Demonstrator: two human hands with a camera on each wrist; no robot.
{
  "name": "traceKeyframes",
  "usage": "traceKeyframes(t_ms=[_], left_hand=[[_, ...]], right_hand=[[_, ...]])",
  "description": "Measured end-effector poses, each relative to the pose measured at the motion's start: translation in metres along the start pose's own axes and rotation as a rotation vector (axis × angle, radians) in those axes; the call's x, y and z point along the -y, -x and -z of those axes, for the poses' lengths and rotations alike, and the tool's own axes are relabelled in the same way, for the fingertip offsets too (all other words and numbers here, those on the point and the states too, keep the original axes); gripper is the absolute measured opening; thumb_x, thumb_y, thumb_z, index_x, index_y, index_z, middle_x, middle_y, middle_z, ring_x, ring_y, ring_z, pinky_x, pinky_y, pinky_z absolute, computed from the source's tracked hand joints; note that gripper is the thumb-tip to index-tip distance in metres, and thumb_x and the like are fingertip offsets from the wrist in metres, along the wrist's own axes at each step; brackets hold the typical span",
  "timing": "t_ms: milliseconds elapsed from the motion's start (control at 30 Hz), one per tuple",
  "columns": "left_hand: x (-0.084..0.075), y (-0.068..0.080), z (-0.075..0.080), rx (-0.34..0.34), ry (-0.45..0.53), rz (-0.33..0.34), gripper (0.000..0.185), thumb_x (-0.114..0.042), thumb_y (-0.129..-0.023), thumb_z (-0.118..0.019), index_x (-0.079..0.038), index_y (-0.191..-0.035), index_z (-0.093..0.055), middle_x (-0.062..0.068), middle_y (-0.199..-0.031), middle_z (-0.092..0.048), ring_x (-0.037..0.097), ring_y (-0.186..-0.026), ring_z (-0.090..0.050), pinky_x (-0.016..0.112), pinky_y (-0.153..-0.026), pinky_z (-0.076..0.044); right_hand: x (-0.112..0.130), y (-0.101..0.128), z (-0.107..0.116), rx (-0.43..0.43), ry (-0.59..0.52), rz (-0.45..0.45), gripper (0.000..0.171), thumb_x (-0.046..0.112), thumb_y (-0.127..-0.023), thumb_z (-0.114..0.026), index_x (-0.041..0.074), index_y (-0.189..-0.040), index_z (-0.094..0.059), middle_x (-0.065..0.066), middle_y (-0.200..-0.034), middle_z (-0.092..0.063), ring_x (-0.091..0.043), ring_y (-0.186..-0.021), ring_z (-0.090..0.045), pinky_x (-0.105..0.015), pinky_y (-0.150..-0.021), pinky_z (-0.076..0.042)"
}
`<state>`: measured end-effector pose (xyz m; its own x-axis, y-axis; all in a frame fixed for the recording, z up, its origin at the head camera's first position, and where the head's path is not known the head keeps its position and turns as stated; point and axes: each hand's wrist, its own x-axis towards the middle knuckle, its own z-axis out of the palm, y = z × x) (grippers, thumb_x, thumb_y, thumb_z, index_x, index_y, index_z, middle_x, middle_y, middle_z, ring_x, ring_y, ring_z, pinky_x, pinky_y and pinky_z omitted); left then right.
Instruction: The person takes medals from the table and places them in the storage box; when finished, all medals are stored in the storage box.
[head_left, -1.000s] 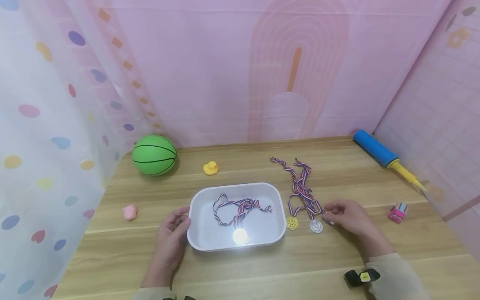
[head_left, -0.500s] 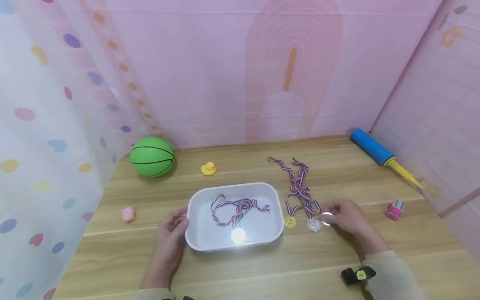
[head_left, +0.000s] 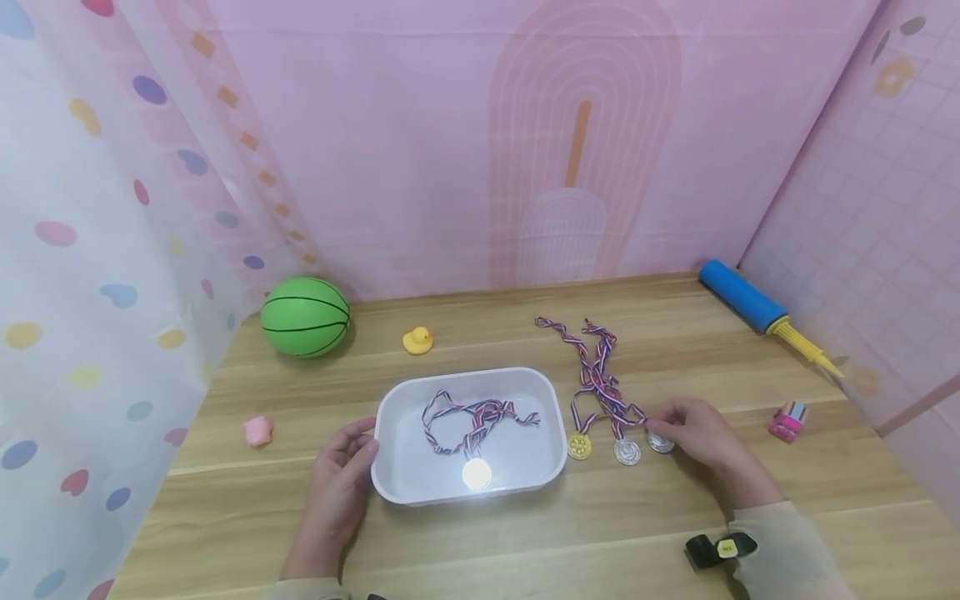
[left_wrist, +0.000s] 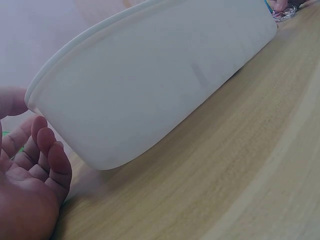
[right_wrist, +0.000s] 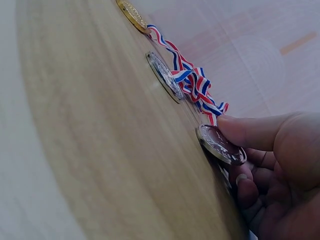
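While the right hand (head_left: 693,429) pinches a silver medal (head_left: 661,442) lying on the wooden surface (head_left: 675,358), the left hand (head_left: 341,475) rests relaxed, fingers against the white tray (head_left: 390,417), beside two more medals (head_left: 603,448).

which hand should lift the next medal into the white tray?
Right, most likely. The right hand already pinches the rightmost silver medal, which lies on the table beside the other two. The left hand rests against the white tray on its far side from the medals, steadying it.
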<state>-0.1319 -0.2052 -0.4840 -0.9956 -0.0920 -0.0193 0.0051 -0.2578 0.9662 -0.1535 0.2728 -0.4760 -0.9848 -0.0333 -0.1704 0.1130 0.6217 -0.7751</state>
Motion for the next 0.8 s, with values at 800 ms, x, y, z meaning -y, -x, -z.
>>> traceKeyframes(t_ms=[800], left_hand=[[0.002,0.001,0.001,0.005,0.001,0.001,0.032,0.001,-0.092,-0.058,0.006,-0.122,-0.052,0.003,-0.089,-0.057,0.011,-0.082,-0.055,0.021,-0.07,-0.05]], right_hand=[[-0.004,0.002,0.015,0.12,-0.187,-0.051,0.035,0.028,-0.092,-0.065,-0.001,-0.112,-0.067,-0.009,-0.103,-0.06,-0.023,-0.094,-0.048,-0.034,-0.079,-0.038]])
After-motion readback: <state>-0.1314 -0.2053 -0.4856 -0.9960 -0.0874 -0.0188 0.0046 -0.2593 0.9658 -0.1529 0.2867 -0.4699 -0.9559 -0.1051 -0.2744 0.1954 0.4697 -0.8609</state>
